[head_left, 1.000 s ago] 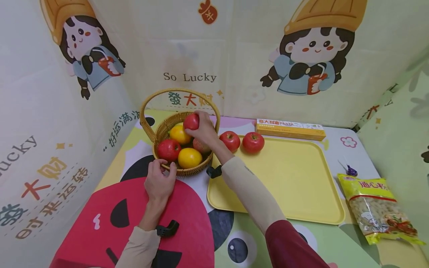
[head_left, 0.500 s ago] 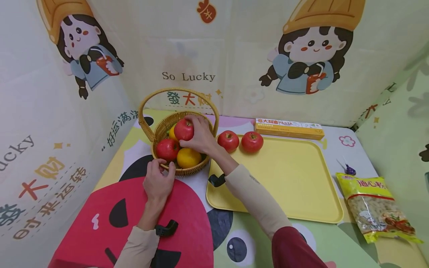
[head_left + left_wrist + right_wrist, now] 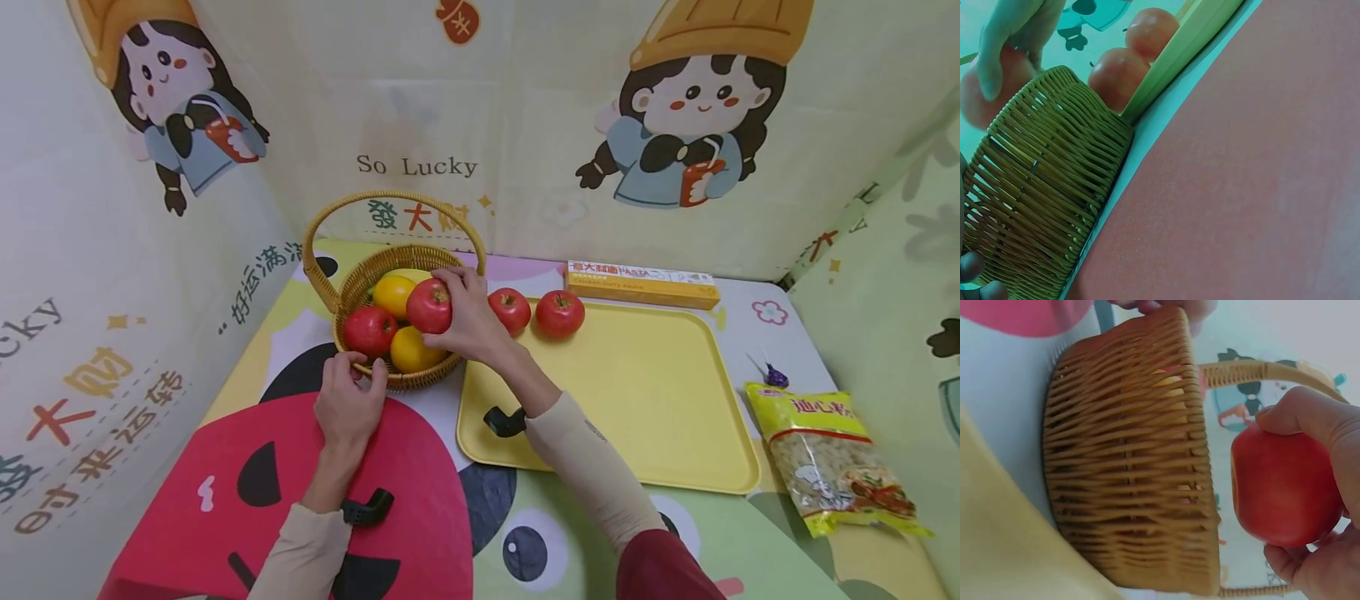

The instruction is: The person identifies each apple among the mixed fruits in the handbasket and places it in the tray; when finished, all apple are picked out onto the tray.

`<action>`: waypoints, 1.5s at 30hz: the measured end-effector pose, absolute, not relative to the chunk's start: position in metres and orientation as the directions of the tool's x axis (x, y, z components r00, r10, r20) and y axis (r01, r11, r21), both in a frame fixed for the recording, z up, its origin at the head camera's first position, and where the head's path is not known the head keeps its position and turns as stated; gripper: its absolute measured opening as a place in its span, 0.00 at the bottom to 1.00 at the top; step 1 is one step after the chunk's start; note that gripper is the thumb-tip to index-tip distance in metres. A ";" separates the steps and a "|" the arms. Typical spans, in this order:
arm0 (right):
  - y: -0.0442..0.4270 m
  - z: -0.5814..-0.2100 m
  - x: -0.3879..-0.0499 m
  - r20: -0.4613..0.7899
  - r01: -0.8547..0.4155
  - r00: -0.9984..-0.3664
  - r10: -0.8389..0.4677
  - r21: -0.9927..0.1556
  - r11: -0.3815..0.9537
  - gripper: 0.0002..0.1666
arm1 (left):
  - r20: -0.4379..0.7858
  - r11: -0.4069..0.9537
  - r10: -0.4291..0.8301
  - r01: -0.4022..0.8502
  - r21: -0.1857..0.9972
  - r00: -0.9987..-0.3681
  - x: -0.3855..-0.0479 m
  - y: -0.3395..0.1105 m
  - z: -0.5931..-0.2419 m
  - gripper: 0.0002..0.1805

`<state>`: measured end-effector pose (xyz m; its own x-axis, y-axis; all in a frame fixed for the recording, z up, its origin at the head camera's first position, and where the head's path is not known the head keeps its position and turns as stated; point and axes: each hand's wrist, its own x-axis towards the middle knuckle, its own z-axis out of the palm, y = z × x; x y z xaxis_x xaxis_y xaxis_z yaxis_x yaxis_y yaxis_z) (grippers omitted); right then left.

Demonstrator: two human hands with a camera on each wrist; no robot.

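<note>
My right hand grips a red apple over the right part of the wicker basket. In the right wrist view, the thumb and fingers wrap round that apple, which is just above the rim and apart from it. My left hand holds the basket's near-left rim between thumb and curled fingers. Inside the basket lie another red apple, a yellow fruit in front and an orange-yellow fruit behind. The basket's right interior is hidden by the right hand.
Two red apples sit at the back left of a yellow tray, right of the basket. Behind the tray lies a pasta box. A pasta bag and a small purple item lie to its right. The basket handle arches overhead.
The right hand with the apple first moved left and down over the basket, then back right and slightly nearer. The orange-yellow fruit behind shows more again. The left hand stays on the rim.
</note>
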<state>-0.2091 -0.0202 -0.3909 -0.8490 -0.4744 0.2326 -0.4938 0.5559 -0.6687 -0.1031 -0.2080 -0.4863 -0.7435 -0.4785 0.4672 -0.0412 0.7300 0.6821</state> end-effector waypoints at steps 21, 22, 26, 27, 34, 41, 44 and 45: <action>0.057 -0.400 -0.186 0.276 -0.454 -0.881 -0.385 -0.723 0.521 0.54 | 0.475 0.734 -0.466 -0.026 0.679 -0.746 -0.104 -0.205 -0.488 0.17; 0.059 -0.399 -0.186 0.281 -0.454 -0.882 -0.378 -0.721 0.523 0.54 | 0.476 0.733 -0.466 -0.024 0.680 -0.746 -0.104 -0.205 -0.488 0.17; 0.071 -0.397 -0.189 0.292 -0.446 -0.890 -0.351 -0.718 0.534 0.55 | 0.480 0.734 -0.466 -0.021 0.679 -0.743 -0.104 -0.206 -0.488 0.17; 0.073 -0.397 -0.190 0.296 -0.444 -0.891 -0.344 -0.719 0.534 0.56 | 0.481 0.734 -0.466 -0.021 0.679 -0.743 -0.104 -0.206 -0.488 0.17; 0.090 -0.391 -0.198 0.315 -0.420 -0.906 -0.282 -0.744 0.520 0.55 | 0.481 0.738 -0.467 -0.027 0.675 -0.742 -0.104 -0.207 -0.486 0.17; 0.108 -0.386 -0.201 0.297 -0.364 -0.931 -0.211 -0.789 0.495 0.56 | 0.476 0.733 -0.474 -0.033 0.679 -0.740 -0.104 -0.207 -0.487 0.17; 0.119 -0.384 -0.204 0.266 -0.315 -0.949 -0.168 -0.801 0.509 0.58 | 0.477 0.734 -0.474 -0.032 0.679 -0.740 -0.104 -0.207 -0.487 0.17; 0.122 -0.384 -0.204 0.256 -0.299 -0.954 -0.154 -0.804 0.514 0.58 | 0.477 0.734 -0.474 -0.032 0.679 -0.741 -0.104 -0.207 -0.487 0.17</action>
